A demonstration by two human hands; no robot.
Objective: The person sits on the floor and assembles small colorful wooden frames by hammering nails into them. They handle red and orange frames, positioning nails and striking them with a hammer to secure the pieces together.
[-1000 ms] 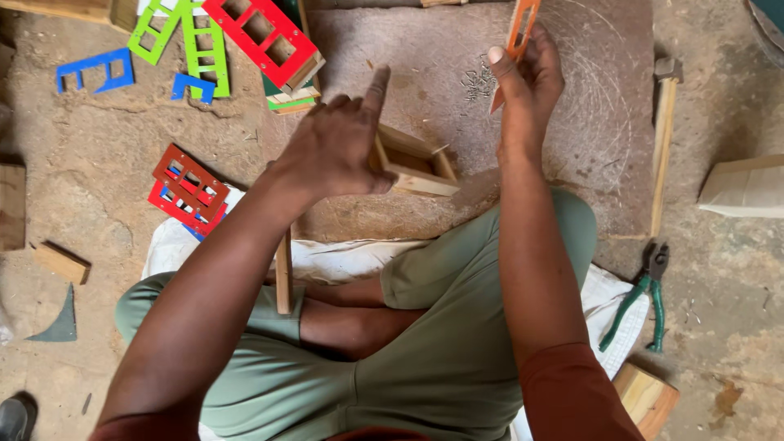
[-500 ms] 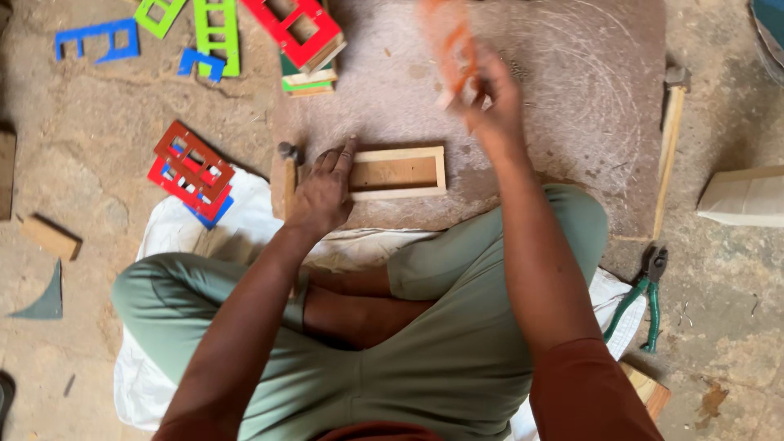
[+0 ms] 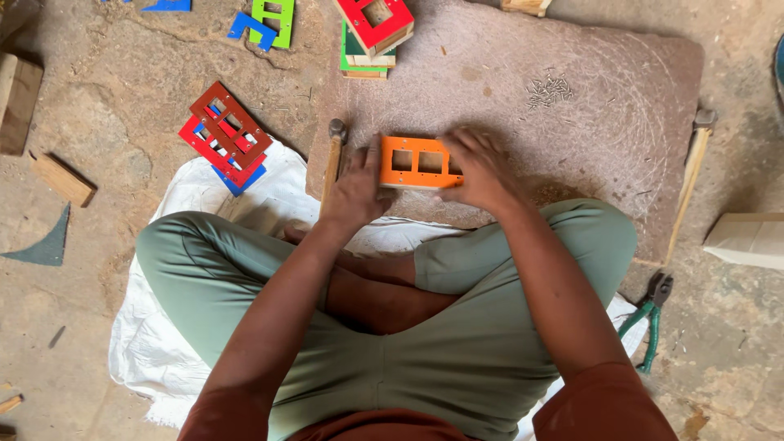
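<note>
An orange flat panel [image 3: 415, 162] with rectangular cut-outs lies on top of a small wooden frame on a grey stone slab [image 3: 572, 131]; the frame is almost fully hidden under it. My left hand [image 3: 358, 189] grips the panel's left end, and my right hand [image 3: 480, 170] presses on its right end. A wooden-handled hammer [image 3: 333, 159] lies just left of my left hand.
Red and blue cut-out panels [image 3: 224, 137] lie stacked at left on the ground. A red-topped box [image 3: 374, 24] and green panel [image 3: 273, 18] are at the top. Small nails [image 3: 549, 88] sit on the slab. Green-handled pliers [image 3: 649, 318], a wooden stick [image 3: 686, 184] and a block [image 3: 747, 241] lie at right.
My right hand brought the orange panel down from above and laid it over the wooden frame. My left hand moved from the frame's left side onto the panel's left end.
</note>
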